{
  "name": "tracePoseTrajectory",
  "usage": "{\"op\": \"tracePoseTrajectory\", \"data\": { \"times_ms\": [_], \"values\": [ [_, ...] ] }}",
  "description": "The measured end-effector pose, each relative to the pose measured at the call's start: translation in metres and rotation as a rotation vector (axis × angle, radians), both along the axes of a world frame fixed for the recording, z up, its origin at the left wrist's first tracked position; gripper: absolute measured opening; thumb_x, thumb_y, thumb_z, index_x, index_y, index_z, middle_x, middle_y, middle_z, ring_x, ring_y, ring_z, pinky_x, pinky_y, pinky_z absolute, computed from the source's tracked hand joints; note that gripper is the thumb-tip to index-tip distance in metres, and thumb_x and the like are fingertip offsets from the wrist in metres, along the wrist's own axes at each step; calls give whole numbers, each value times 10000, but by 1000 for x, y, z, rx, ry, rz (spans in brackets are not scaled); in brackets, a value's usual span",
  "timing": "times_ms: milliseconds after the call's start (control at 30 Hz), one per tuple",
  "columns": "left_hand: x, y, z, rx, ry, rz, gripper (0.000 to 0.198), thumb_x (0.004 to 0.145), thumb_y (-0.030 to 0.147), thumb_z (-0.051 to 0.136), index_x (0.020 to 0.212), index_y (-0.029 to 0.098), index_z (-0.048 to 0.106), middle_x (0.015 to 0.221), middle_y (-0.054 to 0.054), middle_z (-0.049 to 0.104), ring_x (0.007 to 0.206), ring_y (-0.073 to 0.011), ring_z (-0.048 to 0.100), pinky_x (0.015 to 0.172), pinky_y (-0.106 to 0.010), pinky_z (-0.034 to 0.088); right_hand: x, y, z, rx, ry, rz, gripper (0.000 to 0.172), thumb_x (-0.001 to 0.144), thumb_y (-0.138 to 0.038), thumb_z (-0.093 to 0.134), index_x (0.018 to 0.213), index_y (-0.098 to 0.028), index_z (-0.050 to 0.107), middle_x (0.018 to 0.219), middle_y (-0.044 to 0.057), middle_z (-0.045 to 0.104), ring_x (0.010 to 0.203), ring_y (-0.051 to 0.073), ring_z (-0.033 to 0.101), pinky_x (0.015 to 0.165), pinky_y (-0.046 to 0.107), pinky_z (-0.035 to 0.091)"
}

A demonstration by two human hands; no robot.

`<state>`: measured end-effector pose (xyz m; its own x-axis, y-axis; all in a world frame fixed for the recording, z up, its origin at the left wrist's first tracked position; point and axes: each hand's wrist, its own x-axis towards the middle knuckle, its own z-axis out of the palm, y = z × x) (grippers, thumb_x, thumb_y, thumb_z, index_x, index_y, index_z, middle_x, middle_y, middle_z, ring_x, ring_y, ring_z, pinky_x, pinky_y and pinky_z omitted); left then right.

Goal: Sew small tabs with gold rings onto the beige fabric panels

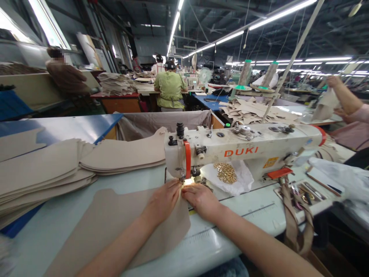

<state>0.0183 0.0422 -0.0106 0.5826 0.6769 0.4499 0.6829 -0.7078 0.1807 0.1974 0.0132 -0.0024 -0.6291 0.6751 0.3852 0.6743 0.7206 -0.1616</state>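
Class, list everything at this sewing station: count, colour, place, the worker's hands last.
sewing machine: one, white, orange lettering, on the table
table: one, pale blue, beneath everything
fabric piece: one, beige, flat under both hands
cut-piece stacks: several, beige, left on the table
metal rings: heap, gold, on white cloth under machine arm
thread cones: two, pale on green bases, behind the machine
co-worker: one, green top, seated in background
left hand: one, bare, on the fabric piece at the needle
right hand: one, bare, on the fabric piece beside it

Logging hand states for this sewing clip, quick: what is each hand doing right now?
Left hand: palm down on beige fabric piece at the sewing machine; grip cannot be told.
Right hand: likewise, beside it.
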Motion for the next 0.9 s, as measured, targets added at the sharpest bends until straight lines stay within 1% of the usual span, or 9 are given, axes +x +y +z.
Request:
{"op": "tracePoseTrajectory", "data": {
  "times_ms": [167,300,433,567,633,700,800,833,900],
  "values": [
    [3,1,4,-22,2,22,306,911,209,346,1035,145,619,1058,-112,674,990,-216,633,869,-375,528,1,3,-2,8,4,-6,127,892,-168,531,964,-136,630,1058,77,667,1014,182,584,898,301,456],
    [-3,-12,8,-16,-8,14,303,901,184,354,1067,145,604,1093,-106,664,1017,-201,623,881,-358,528,-2,-4,3,38,-12,56,84,873,-169,563,900,-133,634,1004,65,679,988,178,594,894,296,459],
    [-18,-40,7,-23,-16,-5,312,889,146,366,1102,149,593,1133,-93,650,1067,-172,595,934,-326,500,-11,-25,7,102,-25,179,82,878,-163,555,887,-133,631,992,64,683,960,176,603,857,294,478],
    [-27,-64,11,-93,14,42,342,883,142,389,1175,175,563,1214,-66,612,1141,-160,549,987,-317,460,-16,-40,5,141,38,198,131,904,-171,508,891,-139,635,972,61,689,925,180,614,822,298,494],
    [-32,-79,16,-112,10,99,392,884,178,412,1268,191,490,1307,-66,543,1203,-172,497,1010,-339,437,-17,-42,1,133,67,185,160,918,-186,483,925,-148,639,981,55,690,936,179,613,835,299,494],
    [-40,-99,20,-112,25,131,509,876,267,463,1370,199,362,1409,-86,425,1271,-207,420,1032,-374,405,-16,-42,-3,123,93,173,188,930,-206,461,970,-161,639,1006,51,689,963,179,609,850,302,494],
    [-66,-135,14,-115,112,61,781,776,421,589,1436,222,222,1474,-95,300,1319,-282,336,1050,-431,357,-15,-42,-6,101,149,167,231,943,-228,426,1004,-181,643,1015,45,693,968,175,615,858,299,501],
    [-78,-145,9,-119,147,43,825,739,417,618,1438,241,215,1470,-85,308,1315,-296,340,1051,-445,348,-15,-43,-6,91,175,166,245,947,-235,414,1000,-185,648,1003,45,696,955,175,621,855,297,506],
    [-106,-159,-1,-111,179,62,767,728,318,603,1418,293,268,1428,-45,394,1271,-277,415,1047,-424,359,-15,-45,-3,58,221,144,267,949,-247,399,1021,-184,648,1009,56,692,941,177,629,850,299,515]
  ]
}}
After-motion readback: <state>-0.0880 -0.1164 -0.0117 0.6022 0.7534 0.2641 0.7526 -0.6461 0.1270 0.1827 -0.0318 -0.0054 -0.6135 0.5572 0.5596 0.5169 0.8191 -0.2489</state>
